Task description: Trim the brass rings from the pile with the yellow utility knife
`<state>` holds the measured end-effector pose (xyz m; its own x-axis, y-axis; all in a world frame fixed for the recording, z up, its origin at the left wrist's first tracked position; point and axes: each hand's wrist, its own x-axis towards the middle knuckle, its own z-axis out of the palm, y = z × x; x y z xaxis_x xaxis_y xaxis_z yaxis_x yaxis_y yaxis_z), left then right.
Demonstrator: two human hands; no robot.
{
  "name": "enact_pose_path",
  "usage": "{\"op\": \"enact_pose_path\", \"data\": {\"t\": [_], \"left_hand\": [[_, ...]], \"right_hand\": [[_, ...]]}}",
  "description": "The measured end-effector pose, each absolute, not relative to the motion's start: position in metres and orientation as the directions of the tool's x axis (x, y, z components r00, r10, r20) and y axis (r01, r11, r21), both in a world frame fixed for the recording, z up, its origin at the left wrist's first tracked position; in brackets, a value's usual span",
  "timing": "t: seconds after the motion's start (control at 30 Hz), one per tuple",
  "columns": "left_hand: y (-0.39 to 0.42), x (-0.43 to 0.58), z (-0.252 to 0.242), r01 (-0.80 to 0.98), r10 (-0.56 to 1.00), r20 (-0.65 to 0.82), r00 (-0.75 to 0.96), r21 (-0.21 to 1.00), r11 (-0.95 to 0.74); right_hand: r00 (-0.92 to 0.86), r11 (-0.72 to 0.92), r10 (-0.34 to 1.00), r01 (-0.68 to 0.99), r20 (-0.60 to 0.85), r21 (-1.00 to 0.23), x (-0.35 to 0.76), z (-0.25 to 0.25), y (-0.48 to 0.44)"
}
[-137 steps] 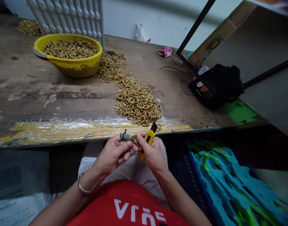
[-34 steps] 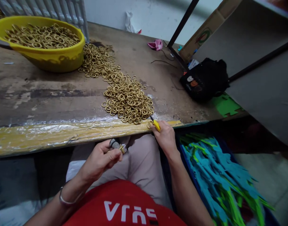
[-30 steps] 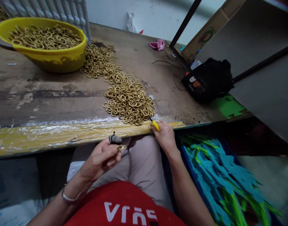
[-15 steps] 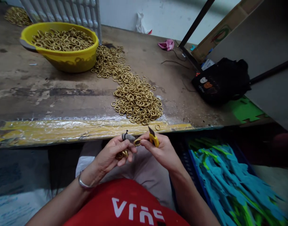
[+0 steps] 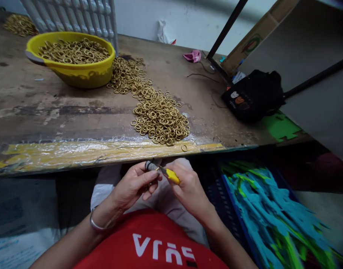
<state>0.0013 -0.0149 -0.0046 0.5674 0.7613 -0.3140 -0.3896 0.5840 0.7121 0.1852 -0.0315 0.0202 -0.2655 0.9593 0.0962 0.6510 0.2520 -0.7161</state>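
Head view: bench (image 5: 62, 112), worn wood, taped front edge. Yellow basin (image 5: 73, 71) far left, full of brass rings. Loose ring pile (image 5: 157, 116) mid-bench; one stray ring (image 5: 184, 148) at the edge. Black bag (image 5: 254, 97) right. Below the edge, over the lap: left hand (image 5: 132, 185) curled shut, grey-wrapped thumb pinching something small, not clear what. Right hand (image 5: 189, 186) closed round yellow knife (image 5: 171, 175), blade touching the left thumb tip.
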Motion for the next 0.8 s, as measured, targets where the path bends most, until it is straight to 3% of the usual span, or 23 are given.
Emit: {"op": "enact_pose_path", "data": {"t": [0.3, 0.4, 0.5, 0.57, 0.67, 0.8], "left_hand": [[-0.015, 0.005, -0.002, -0.158, 0.849, -0.296, 0.439, 0.904, 0.397], [-0.015, 0.002, 0.014, -0.039, 0.882, -0.157, 0.445, 0.980, 0.194], [-0.017, -0.002, 0.033, 0.003, 0.797, -0.037, 0.602, 0.999, 0.045], [-0.015, -0.004, 0.035, -0.015, 0.749, -0.080, 0.658, 0.993, 0.119], [-0.010, -0.002, 0.018, -0.124, 0.754, -0.240, 0.612, 0.912, 0.391], [-0.003, 0.000, -0.008, -0.303, 0.786, -0.345, 0.513, 0.784, 0.542]], "right_hand": [[-0.267, 0.247, 0.963, 0.842, 0.028, -0.479, 0.182, 0.014, -0.037], [-0.240, 0.227, 0.971, 0.903, 0.011, -0.365, 0.190, 0.006, -0.030], [-0.057, 0.060, 0.998, 0.977, 0.021, -0.203, 0.213, -0.005, -0.016], [0.032, -0.008, 0.994, 0.977, 0.107, -0.213, 0.230, -0.011, -0.004], [0.020, 0.033, 0.981, 0.964, 0.195, -0.265, 0.244, -0.018, 0.012], [0.020, 0.007, 0.991, 0.980, 0.132, -0.201, 0.248, -0.031, 0.028]]}}
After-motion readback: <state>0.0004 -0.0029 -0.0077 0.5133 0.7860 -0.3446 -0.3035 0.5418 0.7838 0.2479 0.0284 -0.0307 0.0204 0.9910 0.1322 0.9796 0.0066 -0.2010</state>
